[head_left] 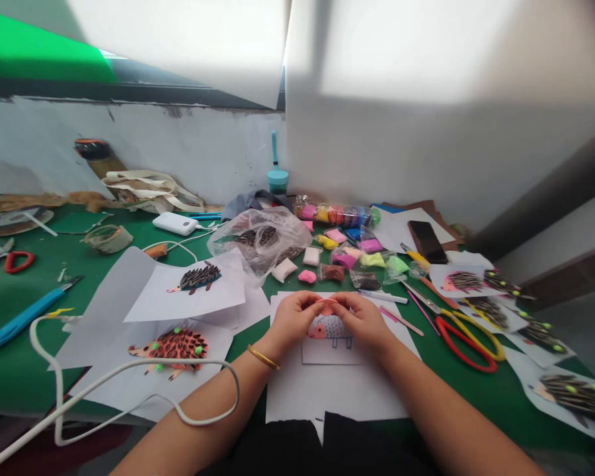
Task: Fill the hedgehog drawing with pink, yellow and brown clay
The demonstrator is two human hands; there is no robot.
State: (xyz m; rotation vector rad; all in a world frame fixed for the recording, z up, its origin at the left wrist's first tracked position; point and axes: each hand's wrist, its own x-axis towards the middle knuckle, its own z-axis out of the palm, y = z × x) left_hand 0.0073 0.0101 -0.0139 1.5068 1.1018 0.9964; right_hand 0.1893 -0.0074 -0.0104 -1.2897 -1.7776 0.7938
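My left hand (295,322) and my right hand (367,322) meet over the middle of the table, fingertips nearly touching. Between them they pinch a small flattened piece of salmon-pink clay (329,305). Just below it lies a hedgehog drawing (334,328) in dark outline, its face coloured pink, on a small card. That card rests on a larger white sheet (297,390). A lump of bright pink clay (307,276) sits beyond my left fingers, beside a brown clay packet (331,272). My fingers partly hide the top of the drawing.
Finished hedgehog pictures lie left (171,350) and right (463,282). Red-and-yellow scissors (469,337) rest to the right, near a phone (426,241). A plastic bag of seeds (262,241) stands behind. A white cable (129,365) loops across my left forearm. A blue craft knife (27,317) lies far left.
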